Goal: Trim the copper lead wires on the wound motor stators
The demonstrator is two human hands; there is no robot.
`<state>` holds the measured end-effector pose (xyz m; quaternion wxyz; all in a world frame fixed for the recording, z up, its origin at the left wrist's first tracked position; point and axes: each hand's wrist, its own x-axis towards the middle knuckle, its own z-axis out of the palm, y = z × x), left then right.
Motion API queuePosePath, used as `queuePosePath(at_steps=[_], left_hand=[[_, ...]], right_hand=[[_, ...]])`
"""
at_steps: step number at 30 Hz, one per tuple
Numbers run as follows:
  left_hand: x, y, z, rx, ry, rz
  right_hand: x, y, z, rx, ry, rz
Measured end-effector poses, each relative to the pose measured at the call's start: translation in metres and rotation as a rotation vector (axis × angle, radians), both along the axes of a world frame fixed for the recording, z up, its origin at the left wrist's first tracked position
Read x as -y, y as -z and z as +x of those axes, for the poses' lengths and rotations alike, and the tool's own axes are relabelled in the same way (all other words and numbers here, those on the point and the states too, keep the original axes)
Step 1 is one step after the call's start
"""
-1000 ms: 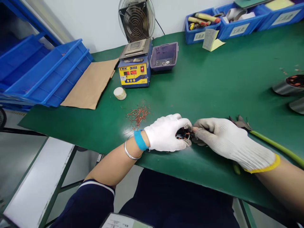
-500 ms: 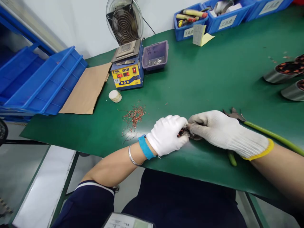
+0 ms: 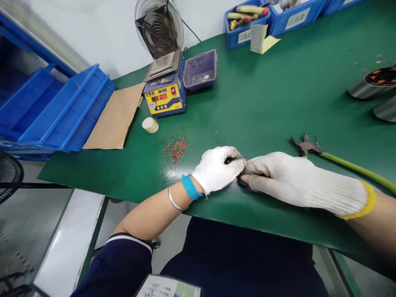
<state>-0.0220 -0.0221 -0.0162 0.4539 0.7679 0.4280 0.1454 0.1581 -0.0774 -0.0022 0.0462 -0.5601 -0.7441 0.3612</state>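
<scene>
My left hand [image 3: 218,170], in a white glove with a blue wristband above it, curls around a copper-wound motor part [image 3: 228,160]. Most of that part is covered by my fingers; dark and coppery bits show between them. My right hand [image 3: 272,175], in a knit glove with a yellow cuff, is closed against the part's right side, fingertips pinched where fine wire ends show. What exactly its fingertips grip is hidden. Green-handled cutters [image 3: 309,147] lie open on the table just beyond my right hand.
Copper wire offcuts [image 3: 175,148] lie left of my hands. Behind them stand a white round block [image 3: 150,125], a yellow-blue CM550 heater unit [image 3: 165,99], a purple bin [image 3: 201,84] and a fan [image 3: 160,33]. Metal cylinders with copper windings [image 3: 368,87] stand right; blue toolboxes [image 3: 244,37] line the back.
My right hand has shifted slightly right and down, with its fingers lower on the part. My left hand has turned a little around it. The cutters now show more fully.
</scene>
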Motion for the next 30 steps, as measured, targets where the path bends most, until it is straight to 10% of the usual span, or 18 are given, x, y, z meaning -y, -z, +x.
queuePosePath(at_steps=[5, 10, 20, 30], left_hand=[[-0.009, -0.022, -0.017, 0.028, 0.054, -0.146], [-0.008, -0.040, -0.027, -0.354, 0.180, 0.119], [-0.007, -0.025, -0.026, -0.346, 0.215, 0.253], [-0.007, -0.024, -0.025, -0.316, 0.228, 0.284]], right_hand=[[0.006, -0.005, 0.010, 0.112, -0.048, 0.458], [0.008, 0.006, 0.007, 0.314, -0.299, 1.052], [0.003, 0.016, 0.002, 0.612, -0.256, 0.699], [-0.005, 0.016, 0.007, 0.434, -0.282, 0.630]])
